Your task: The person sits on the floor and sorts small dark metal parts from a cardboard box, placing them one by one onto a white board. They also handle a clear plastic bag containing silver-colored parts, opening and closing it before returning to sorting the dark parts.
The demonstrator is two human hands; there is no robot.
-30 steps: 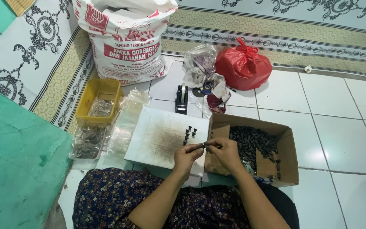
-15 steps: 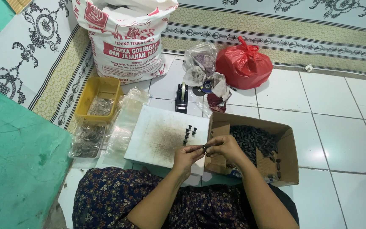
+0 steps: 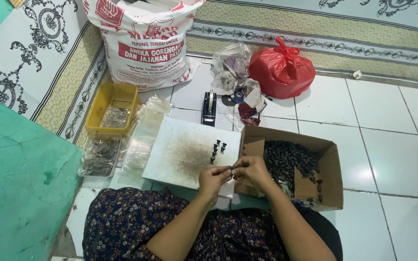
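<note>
I see both hands meeting at the white board's (image 3: 185, 154) near right corner: the left hand (image 3: 212, 177) and right hand (image 3: 251, 169) pinch one small dark part (image 3: 230, 168) between their fingertips. A few matching parts (image 3: 217, 149) stand on the board near its right edge. Right of the board, touching it, the open cardboard box (image 3: 325, 169) holds a dark heap of them. Left of the board a yellow tray (image 3: 107, 96) holds clear bags. Bare tiles (image 3: 393, 145) lie beyond the box.
</note>
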